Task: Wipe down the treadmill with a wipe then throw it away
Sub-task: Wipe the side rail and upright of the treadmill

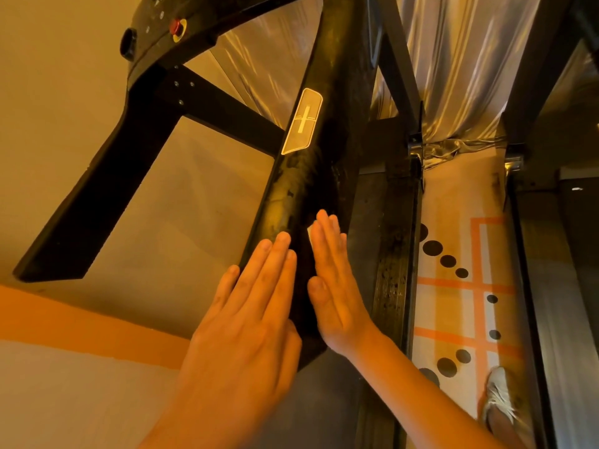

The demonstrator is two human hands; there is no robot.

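Wipe: Only a small white corner of the wipe (310, 235) is seen, sticking out by the fingers of the right hand. The rest is hidden under that hand. It is pressed onto the black side rail (291, 196) of the treadmill (343, 102).
Right hand: The right hand (334, 286) is laid flat on the rail, on top of the wipe.
Right grip: The fingers are held straight and close together. Nothing is clamped; the wipe is only pressed down.
Left hand: The left hand (256, 303) is laid flat on the same rail, just beside the right hand. A thin strip of black rail is seen between the two hands.
Left grip: The fingers are held straight and together, and nothing is held.
Button pad: A pale pad with a plus sign (303, 121) is set in the rail, higher up than the hands.
Console: A red round button (177, 26) is seen at the top left.
Other rail: A second black rail (81, 205) is seen well apart on the left.
Floor: A pale floor (453, 306) with orange lines and black dots is seen on the right.
Shoe: A white shoe (497, 396) is seen on that floor, low on the right.
Curtain: A shiny grey curtain (460, 59) is hung behind the treadmill.
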